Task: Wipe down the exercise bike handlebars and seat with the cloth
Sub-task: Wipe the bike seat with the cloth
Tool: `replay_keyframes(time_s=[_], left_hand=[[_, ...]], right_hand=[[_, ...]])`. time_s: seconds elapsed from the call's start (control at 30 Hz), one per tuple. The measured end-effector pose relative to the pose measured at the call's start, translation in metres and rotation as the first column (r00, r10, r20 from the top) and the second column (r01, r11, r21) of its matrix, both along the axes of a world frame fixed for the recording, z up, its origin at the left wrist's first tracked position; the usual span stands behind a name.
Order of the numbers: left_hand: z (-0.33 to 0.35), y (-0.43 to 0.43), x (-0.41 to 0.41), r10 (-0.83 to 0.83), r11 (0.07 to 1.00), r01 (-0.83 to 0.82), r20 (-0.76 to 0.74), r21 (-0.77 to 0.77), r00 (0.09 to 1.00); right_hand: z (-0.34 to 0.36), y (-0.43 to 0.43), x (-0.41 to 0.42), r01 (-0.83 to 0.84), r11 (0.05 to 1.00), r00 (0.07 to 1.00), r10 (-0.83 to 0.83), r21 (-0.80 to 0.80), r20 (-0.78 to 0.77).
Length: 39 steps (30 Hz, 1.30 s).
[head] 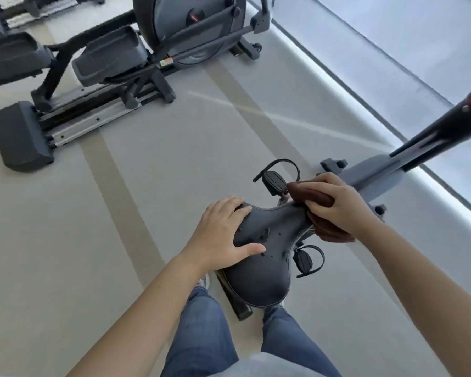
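Note:
The black bike seat sits low in the middle of the view, its narrow nose pointing up and right. My left hand rests flat on the seat's left edge, fingers straight and thumb across the top. My right hand grips a dark brown cloth wrapped over the seat's nose. More of the cloth hangs below that hand. The bike's grey frame runs up to the right toward a dark post. The handlebars are out of view.
Two black pedals with straps show beside the seat: an upper pedal and a lower pedal. An elliptical trainer stands on the grey floor at upper left. A bright window ledge runs along the right. My jeans-clad legs are below.

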<state>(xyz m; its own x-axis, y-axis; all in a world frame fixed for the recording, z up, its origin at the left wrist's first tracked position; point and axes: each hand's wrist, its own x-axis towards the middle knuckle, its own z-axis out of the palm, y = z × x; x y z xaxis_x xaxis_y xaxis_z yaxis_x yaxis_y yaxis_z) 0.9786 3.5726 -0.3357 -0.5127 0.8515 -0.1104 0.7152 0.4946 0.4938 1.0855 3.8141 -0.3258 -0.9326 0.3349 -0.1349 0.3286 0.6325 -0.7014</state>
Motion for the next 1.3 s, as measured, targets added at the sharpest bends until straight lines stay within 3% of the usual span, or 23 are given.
replay_keyframes(time_s=[0.1, 0.2, 0.37, 0.43, 0.53, 0.8, 0.87, 0.97, 1.0, 1.13, 1.3], left_hand=[[0.000, -0.004, -0.013, -0.145, 0.989, 0.145, 0.017, -0.005, 0.989], [0.000, -0.006, -0.027, -0.299, 0.954, 0.300, 0.032, -0.004, 0.954], [-0.002, -0.009, -0.045, -0.474, 0.880, 0.474, 0.013, -0.014, 0.880], [-0.002, -0.010, -0.050, -0.524, 0.852, 0.523, 0.000, -0.031, 0.852], [-0.002, -0.009, -0.052, -0.555, 0.831, 0.552, -0.024, -0.070, 0.832], [0.000, -0.006, -0.050, -0.513, 0.856, 0.510, -0.008, -0.089, 0.859], [0.002, -0.005, -0.047, -0.512, 0.854, 0.510, 0.007, -0.103, 0.859], [0.004, -0.004, -0.046, -0.501, 0.856, 0.501, 0.033, -0.123, 0.865], [0.004, -0.004, -0.045, -0.495, 0.860, 0.496, 0.036, -0.118, 0.868], [0.003, -0.005, -0.045, -0.487, 0.866, 0.488, 0.037, -0.109, 0.872], [0.005, -0.003, -0.043, -0.480, 0.871, 0.480, 0.034, -0.105, 0.877]], right_hand=[[-0.003, -0.030, 0.010, 0.305, 0.952, 0.951, -0.303, 0.013, -0.068], [-0.005, -0.066, 0.014, 0.579, 0.815, 0.807, -0.573, 0.005, -0.142], [-0.010, -0.116, 0.018, 0.756, 0.641, 0.616, -0.765, -0.131, -0.188], [-0.010, -0.132, 0.022, 0.764, 0.629, 0.606, -0.776, -0.147, -0.173], [-0.005, -0.150, 0.034, 0.722, 0.679, 0.670, -0.734, -0.132, -0.115], [0.010, -0.168, 0.071, 0.617, 0.769, 0.775, -0.630, -0.166, -0.040], [0.011, -0.148, 0.068, 0.681, 0.713, 0.705, -0.700, -0.166, -0.116], [0.006, -0.116, 0.041, 0.804, 0.570, 0.528, -0.816, -0.169, -0.236], [0.003, -0.110, 0.030, 0.806, 0.562, 0.519, -0.822, -0.187, -0.233], [-0.012, -0.127, 0.023, 0.738, 0.620, 0.603, -0.783, -0.267, -0.150], [-0.007, -0.168, 0.057, 0.664, 0.723, 0.724, -0.685, -0.190, -0.082]])
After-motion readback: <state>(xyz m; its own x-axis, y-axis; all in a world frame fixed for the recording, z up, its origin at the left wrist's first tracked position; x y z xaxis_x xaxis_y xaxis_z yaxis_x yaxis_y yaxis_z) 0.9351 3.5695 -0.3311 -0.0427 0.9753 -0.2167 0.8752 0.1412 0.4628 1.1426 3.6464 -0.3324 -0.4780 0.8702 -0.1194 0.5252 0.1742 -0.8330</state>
